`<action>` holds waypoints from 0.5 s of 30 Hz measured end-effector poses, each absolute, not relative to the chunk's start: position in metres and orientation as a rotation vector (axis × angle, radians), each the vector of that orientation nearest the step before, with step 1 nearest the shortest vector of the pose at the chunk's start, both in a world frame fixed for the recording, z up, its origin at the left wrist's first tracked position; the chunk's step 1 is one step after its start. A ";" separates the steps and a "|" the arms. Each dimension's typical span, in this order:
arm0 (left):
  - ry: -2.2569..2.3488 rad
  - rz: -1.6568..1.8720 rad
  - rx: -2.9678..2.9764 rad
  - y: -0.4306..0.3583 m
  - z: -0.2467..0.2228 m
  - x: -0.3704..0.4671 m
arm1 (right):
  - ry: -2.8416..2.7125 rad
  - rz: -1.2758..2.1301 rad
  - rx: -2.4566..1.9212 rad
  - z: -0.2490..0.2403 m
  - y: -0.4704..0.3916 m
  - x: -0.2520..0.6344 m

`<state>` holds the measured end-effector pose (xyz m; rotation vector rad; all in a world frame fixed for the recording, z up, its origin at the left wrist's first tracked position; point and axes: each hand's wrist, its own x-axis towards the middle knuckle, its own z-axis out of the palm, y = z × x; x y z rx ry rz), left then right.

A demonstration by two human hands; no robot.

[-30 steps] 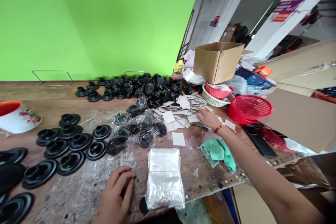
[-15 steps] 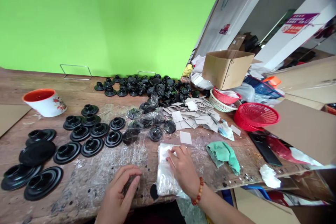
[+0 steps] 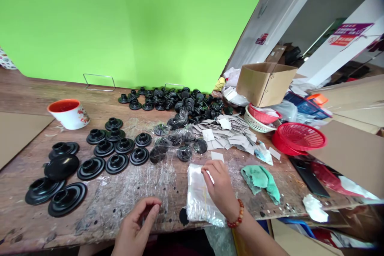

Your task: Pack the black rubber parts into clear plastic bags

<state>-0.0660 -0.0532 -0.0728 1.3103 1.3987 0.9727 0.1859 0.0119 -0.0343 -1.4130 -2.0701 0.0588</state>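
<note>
At the near edge of the table, my left hand [image 3: 137,226] is curled, thumb and index fingertips almost meeting; whether it pinches a thin film is not clear. My right hand [image 3: 220,186] lies over a stack of clear plastic bags [image 3: 196,198], its thumb and fingertips pressed together near the top end; anything between them is too small to tell. Round black lids [image 3: 116,163] with raised knobs stand to the left. Behind the bags are several black lids in clear film [image 3: 184,153] and a pile of grey-white cards [image 3: 232,133].
A heap of black parts [image 3: 186,102] lies along the green board [image 3: 135,28]. At left stands a white cup [image 3: 73,118] with an orange rim. To the right are a green cloth [image 3: 261,182], red baskets [image 3: 300,138], a cardboard box [image 3: 264,84] and a black phone-like slab [image 3: 309,176].
The view has shifted, so the table items sit further right. My right hand has lifted slightly at the top of the bags, and my left hand's fingers have drawn closer together.
</note>
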 end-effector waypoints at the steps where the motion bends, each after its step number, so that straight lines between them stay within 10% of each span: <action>1: 1.404 0.985 1.294 -0.053 -0.071 -0.065 | -2.119 0.045 -1.452 -0.037 0.012 0.187; 15: 1.429 0.954 1.300 -0.041 -0.060 -0.058 | -1.768 0.017 -1.260 -0.028 0.016 0.180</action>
